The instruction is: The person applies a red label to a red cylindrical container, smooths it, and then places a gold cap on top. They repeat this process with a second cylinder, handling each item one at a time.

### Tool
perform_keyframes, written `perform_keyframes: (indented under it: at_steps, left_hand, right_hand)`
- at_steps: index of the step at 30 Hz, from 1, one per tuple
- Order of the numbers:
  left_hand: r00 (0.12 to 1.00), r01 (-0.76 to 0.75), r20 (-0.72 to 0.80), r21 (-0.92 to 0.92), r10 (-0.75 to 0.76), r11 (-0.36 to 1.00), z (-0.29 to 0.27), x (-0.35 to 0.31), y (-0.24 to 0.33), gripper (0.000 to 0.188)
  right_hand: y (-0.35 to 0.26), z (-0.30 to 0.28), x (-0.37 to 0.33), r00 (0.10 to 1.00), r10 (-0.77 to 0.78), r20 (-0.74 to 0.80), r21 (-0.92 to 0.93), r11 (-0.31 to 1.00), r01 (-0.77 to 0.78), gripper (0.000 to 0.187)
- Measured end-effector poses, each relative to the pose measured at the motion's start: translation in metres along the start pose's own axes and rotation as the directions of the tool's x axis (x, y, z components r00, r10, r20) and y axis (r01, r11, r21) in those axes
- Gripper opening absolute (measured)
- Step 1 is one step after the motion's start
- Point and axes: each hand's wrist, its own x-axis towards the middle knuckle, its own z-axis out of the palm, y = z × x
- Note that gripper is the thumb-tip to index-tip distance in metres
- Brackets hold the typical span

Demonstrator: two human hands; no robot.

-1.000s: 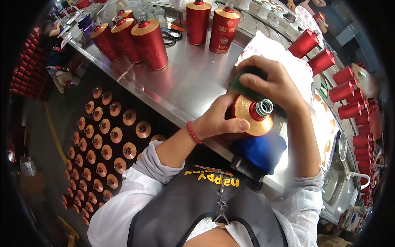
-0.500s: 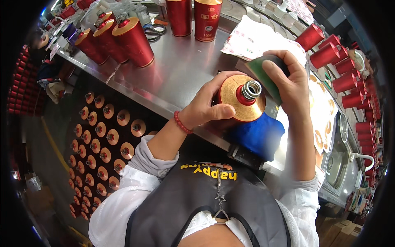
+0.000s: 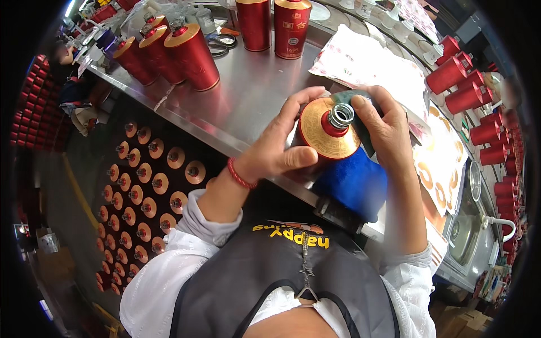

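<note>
Bottle [image 3: 316, 130], red with a gold top, is in my hands at the near edge of the metal table [image 3: 248, 98], its glass neck turned up toward me; most of its body is hidden below that top, and I cannot tell whether its base rests on anything. My left hand [image 3: 276, 146] is clamped round its left side, thumb along the near side and fingers round the far side, where the bottle hides part of their hold; my right hand [image 3: 387, 127] is closed on a dark green pad [image 3: 362, 127], thumb in front, at the bottle's right side; bottle and hand cover much of the pad, so I cannot tell how firmly it presses. Blue cloth [image 3: 355, 186] shows just below, partly covered by the bottle, its right side blurred; farther up the table stand three red bottles [image 3: 194, 59], overlapping one another, near black-handled scissors [image 3: 232, 45] partly behind them; two more bottles [image 3: 291, 34] are cut by the upper edge; at far left a person [image 3: 76, 93] is too dim to make out.
</note>
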Motion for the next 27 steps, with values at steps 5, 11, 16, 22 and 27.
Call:
perform_keyframes:
  at_steps: [5, 11, 16, 22, 27]
  left_hand:
    - [0.988, 0.069, -0.143, 0.102, -0.054, 0.992, 0.022, -0.001, 0.001, 0.080]
    - [0.971, 0.208, 0.144, -0.097, -0.193, 0.973, -0.008, 0.015, 0.006, 0.089]
    - [0.977, -0.189, -0.061, 0.185, 0.203, 0.964, -0.002, -0.003, -0.009, 0.069]
    - [0.839, -0.419, 0.188, 0.822, 0.511, 0.385, 0.014, -0.022, 0.001, 0.031]
    - [0.836, -0.369, 0.162, 0.872, 0.524, 0.321, 0.054, -0.024, 0.009, 0.033]
  right_hand:
    - [0.003, 0.001, -0.004, 0.999, 0.009, -0.031, 0.057, 0.998, -0.007, 0.032]
    - [-0.004, -0.028, -0.010, 0.977, -0.212, -0.001, 0.203, 0.957, 0.207, 0.033]
    - [0.013, -0.019, -0.030, 0.869, -0.381, 0.315, -0.099, 0.897, 0.430, 0.094]
    - [0.016, 0.004, -0.043, 0.922, -0.340, 0.186, -0.285, 0.879, 0.382, 0.104]
    - [0.018, 0.008, -0.045, 0.934, -0.325, 0.146, -0.274, 0.894, 0.354, 0.099]
